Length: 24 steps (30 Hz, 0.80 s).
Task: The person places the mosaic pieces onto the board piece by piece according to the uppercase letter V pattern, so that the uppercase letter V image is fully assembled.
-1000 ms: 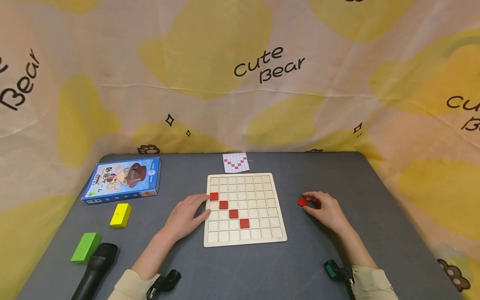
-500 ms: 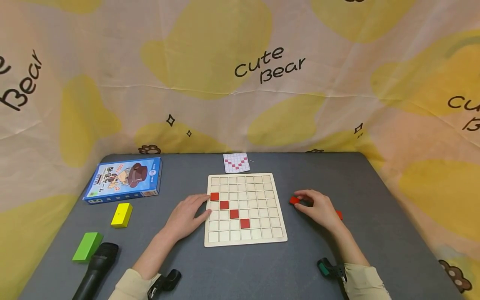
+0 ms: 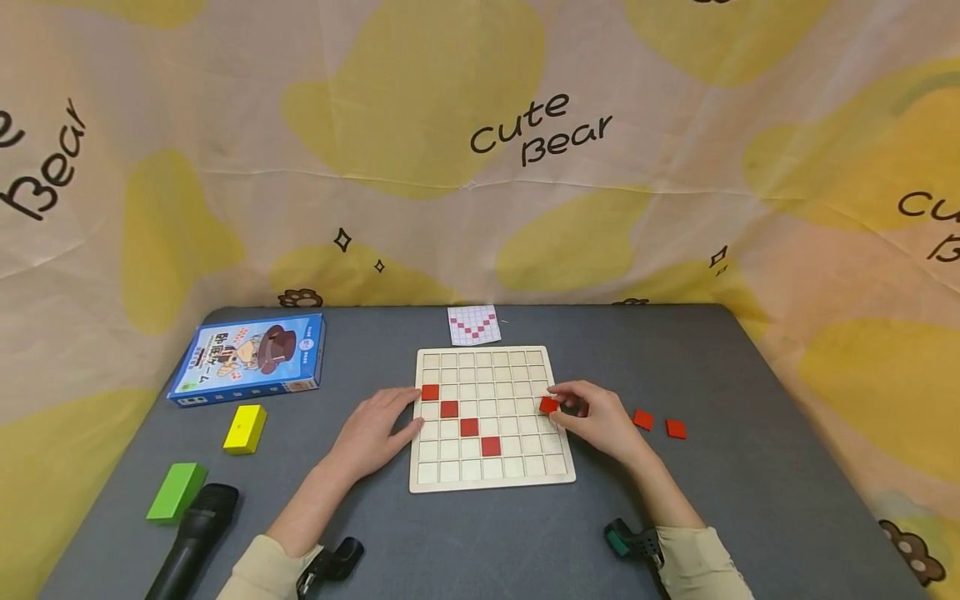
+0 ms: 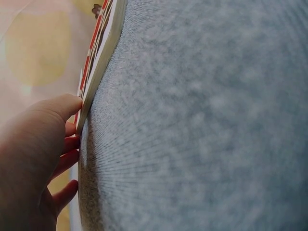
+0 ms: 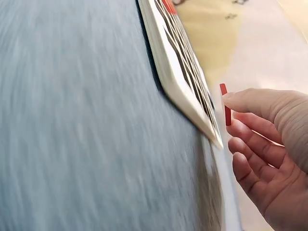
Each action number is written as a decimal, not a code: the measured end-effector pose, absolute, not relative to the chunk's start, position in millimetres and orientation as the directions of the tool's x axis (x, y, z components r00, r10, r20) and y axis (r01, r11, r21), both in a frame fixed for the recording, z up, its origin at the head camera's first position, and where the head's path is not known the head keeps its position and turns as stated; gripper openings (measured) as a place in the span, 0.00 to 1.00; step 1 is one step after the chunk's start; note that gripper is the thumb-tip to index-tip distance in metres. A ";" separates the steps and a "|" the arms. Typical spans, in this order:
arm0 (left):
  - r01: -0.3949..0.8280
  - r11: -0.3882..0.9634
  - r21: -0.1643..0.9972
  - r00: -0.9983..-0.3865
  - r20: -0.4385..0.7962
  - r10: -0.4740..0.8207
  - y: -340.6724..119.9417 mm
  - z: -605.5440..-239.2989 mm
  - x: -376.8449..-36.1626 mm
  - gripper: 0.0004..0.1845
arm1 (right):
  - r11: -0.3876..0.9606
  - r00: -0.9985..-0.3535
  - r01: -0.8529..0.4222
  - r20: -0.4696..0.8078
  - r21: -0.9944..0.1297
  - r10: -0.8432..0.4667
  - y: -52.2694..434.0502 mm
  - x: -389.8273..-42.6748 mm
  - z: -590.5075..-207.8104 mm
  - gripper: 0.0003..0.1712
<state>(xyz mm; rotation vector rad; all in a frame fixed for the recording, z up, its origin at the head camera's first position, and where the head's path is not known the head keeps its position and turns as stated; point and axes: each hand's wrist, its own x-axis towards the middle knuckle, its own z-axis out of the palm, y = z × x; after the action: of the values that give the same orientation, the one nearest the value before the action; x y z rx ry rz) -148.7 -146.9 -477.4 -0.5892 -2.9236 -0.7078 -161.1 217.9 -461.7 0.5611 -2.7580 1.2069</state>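
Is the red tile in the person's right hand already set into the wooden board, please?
Not yet: the right hand pinches the red tile above the wooden board; the right wrist view shows it clear of the surface.

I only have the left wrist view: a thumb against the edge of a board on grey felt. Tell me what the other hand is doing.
Observer: The right hand pinches a red square tile over the right side of the wooden grid board.
Operator: Report how many tiles sit in the board.
Observer: Four red tiles lie in a diagonal that steps down from the left edge toward the middle.
Operator: Say whether spare tiles remain.
Observer: Two loose red tiles lie on the grey table, to the right of the right hand.
Operator: Name what lies behind the board.
Observer: A small pattern card shows a red V on a grid.
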 end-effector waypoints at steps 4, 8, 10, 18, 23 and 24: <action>0.392 0.822 0.413 -0.920 0.170 0.353 -146.6 -477.3 -149.6 0.27 | 0.583 -0.913 -0.385 0.202 -0.716 -0.354 202.3 -160.8 -463.1 0.18; 0.392 0.825 0.407 -0.920 0.169 0.353 -145.9 -477.0 -150.3 0.27 | 0.550 -0.900 -0.395 0.191 -0.736 -0.392 190.7 -160.0 -464.6 0.18; 0.391 0.825 0.407 -0.920 0.168 0.353 -145.7 -476.9 -150.5 0.27 | 0.545 -0.893 -0.404 0.189 -0.735 -0.408 186.6 -159.5 -465.2 0.18; 0.393 0.821 0.413 -0.919 0.170 0.355 -145.7 -475.5 -149.5 0.28 | 0.554 -0.861 -0.456 0.189 -0.696 -0.472 174.9 -157.3 -465.6 0.18; 0.391 0.822 0.414 -0.920 0.170 0.353 -145.7 -475.3 -149.1 0.28 | 0.561 -0.836 -0.508 0.218 -0.654 -0.503 169.8 -156.8 -465.5 0.18; 0.391 0.822 0.414 -0.921 0.170 0.352 -145.7 -475.4 -149.1 0.28 | 0.562 -0.833 -0.513 0.221 -0.649 -0.507 169.1 -156.6 -465.1 0.19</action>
<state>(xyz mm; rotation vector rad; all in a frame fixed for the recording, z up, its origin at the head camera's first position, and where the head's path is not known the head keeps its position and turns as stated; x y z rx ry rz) -149.1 -145.7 -475.4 -0.5953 -2.9166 -0.6908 -156.6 169.1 -465.1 0.9042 -2.7679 1.1549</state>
